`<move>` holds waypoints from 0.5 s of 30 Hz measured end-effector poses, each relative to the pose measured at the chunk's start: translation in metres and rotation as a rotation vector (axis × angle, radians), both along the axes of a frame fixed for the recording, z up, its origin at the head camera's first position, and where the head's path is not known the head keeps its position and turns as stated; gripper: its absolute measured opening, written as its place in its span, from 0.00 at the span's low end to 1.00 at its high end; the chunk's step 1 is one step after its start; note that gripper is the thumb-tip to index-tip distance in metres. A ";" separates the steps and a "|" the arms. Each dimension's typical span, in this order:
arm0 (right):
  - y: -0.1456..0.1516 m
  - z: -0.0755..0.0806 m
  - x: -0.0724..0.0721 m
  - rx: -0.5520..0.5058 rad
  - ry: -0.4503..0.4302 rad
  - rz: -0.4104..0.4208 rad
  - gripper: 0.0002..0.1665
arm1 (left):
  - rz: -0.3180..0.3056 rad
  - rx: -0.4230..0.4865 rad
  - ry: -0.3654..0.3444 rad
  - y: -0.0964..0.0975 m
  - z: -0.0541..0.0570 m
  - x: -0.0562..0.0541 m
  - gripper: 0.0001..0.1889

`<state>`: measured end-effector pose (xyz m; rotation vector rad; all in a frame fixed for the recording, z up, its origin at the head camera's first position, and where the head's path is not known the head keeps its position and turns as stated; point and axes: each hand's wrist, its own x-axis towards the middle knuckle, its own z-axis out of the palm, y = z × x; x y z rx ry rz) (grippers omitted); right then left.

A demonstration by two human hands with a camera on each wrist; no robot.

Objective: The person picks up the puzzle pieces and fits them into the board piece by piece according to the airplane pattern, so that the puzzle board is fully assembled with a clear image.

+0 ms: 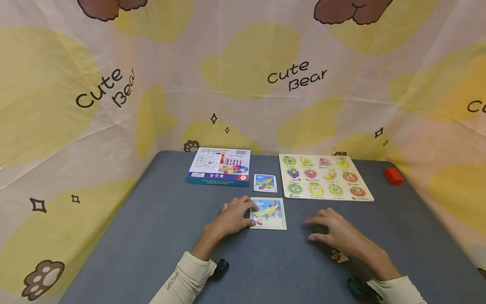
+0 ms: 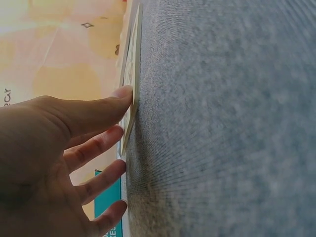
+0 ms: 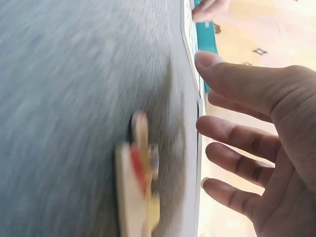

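A small framed airplane jigsaw (image 1: 268, 211) lies flat on the table. My left hand (image 1: 236, 216) rests at its left side, the thumb and forefinger touching its face and the other fingers spread beyond its edge. In the left wrist view, the thumb (image 2: 111, 106) presses on the thin board (image 2: 134, 94). To the right of the jigsaw, my right hand (image 1: 334, 230) hovers over the table with fingers apart and nothing held. Loose puzzle pieces (image 1: 339, 256) lie below the right wrist; in the right wrist view, a blurred wooden piece (image 3: 140, 182) sits beside the hand.
Behind the jigsaw are a small airplane picture card (image 1: 265, 183) and a bead-set box (image 1: 218, 166). A fruit puzzle board (image 1: 322, 177) stretches across the back right, with a red block (image 1: 393, 176) farther right. Patterned cloth (image 1: 243, 76) hangs around the grey table (image 1: 159, 236).
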<state>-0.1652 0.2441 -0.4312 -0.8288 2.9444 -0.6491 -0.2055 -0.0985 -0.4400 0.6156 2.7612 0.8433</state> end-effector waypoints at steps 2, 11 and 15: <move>0.008 0.000 0.003 -0.002 0.002 -0.001 0.20 | 0.001 0.004 -0.001 0.000 0.000 0.000 0.19; 0.041 -0.003 0.019 0.009 -0.050 -0.022 0.22 | 0.006 -0.002 -0.002 0.000 -0.001 0.000 0.19; 0.055 -0.007 0.027 -0.036 -0.020 0.001 0.21 | 0.005 0.001 -0.002 0.000 -0.001 0.000 0.19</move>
